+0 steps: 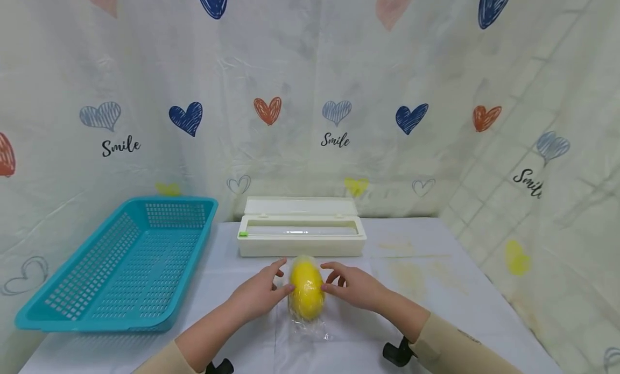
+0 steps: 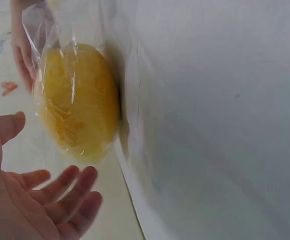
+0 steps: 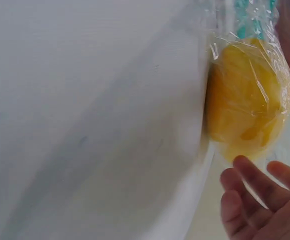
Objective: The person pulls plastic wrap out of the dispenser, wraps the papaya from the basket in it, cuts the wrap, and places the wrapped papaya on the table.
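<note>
A smooth yellow oval fruit (image 1: 307, 290), like a mango, lies on the white tablecloth in loose clear plastic film (image 1: 310, 328). My left hand (image 1: 259, 290) is at its left side and my right hand (image 1: 356, 285) at its right, both thumbs right at the film. In the left wrist view the left hand (image 2: 32, 195) has its fingers spread and relaxed beside the wrapped fruit (image 2: 80, 100). The right wrist view has the right hand (image 3: 265, 205) with loosely bent fingers near the fruit's end (image 3: 245, 100). Neither hand grips anything.
Behind the fruit stands a white cling film dispenser box (image 1: 301, 247) with its lid raised and a green slider at its left end. A turquoise perforated basket (image 1: 186, 277) sits on the left. Behind the table hangs a heart-printed curtain (image 1: 300, 164).
</note>
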`<act>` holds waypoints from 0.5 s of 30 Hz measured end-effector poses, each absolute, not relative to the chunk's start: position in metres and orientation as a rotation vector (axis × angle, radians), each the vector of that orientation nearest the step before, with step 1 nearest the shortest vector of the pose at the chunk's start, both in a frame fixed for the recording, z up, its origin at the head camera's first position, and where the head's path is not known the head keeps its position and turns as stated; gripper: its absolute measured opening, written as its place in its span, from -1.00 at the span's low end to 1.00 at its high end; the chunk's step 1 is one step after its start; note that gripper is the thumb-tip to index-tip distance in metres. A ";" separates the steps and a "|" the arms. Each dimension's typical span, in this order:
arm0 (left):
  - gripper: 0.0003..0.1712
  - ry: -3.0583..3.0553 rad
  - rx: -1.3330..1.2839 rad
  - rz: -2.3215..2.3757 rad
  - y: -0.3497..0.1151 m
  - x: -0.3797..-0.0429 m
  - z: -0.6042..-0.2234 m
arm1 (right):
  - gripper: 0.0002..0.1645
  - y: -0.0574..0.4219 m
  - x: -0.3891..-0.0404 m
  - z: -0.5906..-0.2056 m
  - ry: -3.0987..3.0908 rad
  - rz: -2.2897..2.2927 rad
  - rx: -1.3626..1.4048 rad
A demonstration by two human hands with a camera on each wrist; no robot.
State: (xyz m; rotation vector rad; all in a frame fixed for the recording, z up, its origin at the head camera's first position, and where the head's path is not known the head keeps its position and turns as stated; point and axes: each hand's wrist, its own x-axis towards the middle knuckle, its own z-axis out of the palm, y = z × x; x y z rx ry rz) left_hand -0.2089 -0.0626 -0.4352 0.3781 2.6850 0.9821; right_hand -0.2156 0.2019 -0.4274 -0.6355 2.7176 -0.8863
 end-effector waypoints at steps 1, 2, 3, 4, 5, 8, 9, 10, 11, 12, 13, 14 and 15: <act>-0.13 2.693 0.422 0.978 -0.065 -0.206 -0.435 | -0.34 0.204 -0.214 -0.427 2.728 -0.881 -0.651; -0.19 2.702 0.487 0.969 -0.067 -0.203 -0.435 | -0.37 0.207 -0.212 -0.427 2.738 -0.872 -0.669; -0.25 2.706 0.563 0.959 -0.069 -0.199 -0.435 | -0.41 0.210 -0.209 -0.427 2.742 -0.863 -0.697; -0.33 2.707 0.649 0.938 -0.072 -0.196 -0.436 | -0.44 0.213 -0.207 -0.427 2.746 -0.846 -0.734; -0.40 2.711 0.757 0.901 -0.075 -0.192 -0.436 | -0.48 0.217 -0.204 -0.427 2.746 -0.824 -0.782; -0.56 2.725 1.111 0.753 -0.081 -0.184 -0.436 | -0.59 0.226 -0.197 -0.427 2.744 -0.707 -0.976; -0.58 2.726 1.232 0.703 -0.082 -0.182 -0.436 | -0.62 0.228 -0.195 -0.428 2.749 -0.646 -1.060; -0.57 2.729 1.346 0.649 -0.082 -0.181 -0.437 | -0.64 0.230 -0.194 -0.429 2.754 -0.578 -1.147; -0.56 2.732 1.446 0.602 -0.083 -0.180 -0.437 | -0.66 0.231 -0.193 -0.430 2.759 -0.511 -1.234; -0.54 2.733 1.526 0.564 -0.082 -0.180 -0.437 | -0.67 0.232 -0.192 -0.432 2.764 -0.442 -1.318; -0.52 2.735 1.589 0.535 -0.081 -0.180 -0.438 | -0.66 0.232 -0.192 -0.433 2.772 -0.377 -1.391; -0.50 2.737 1.628 0.511 -0.080 -0.180 -0.439 | -0.65 0.231 -0.192 -0.435 2.777 -0.326 -1.460; -0.48 2.742 1.648 0.488 -0.079 -0.181 -0.440 | -0.63 0.230 -0.193 -0.437 2.776 -0.285 -1.518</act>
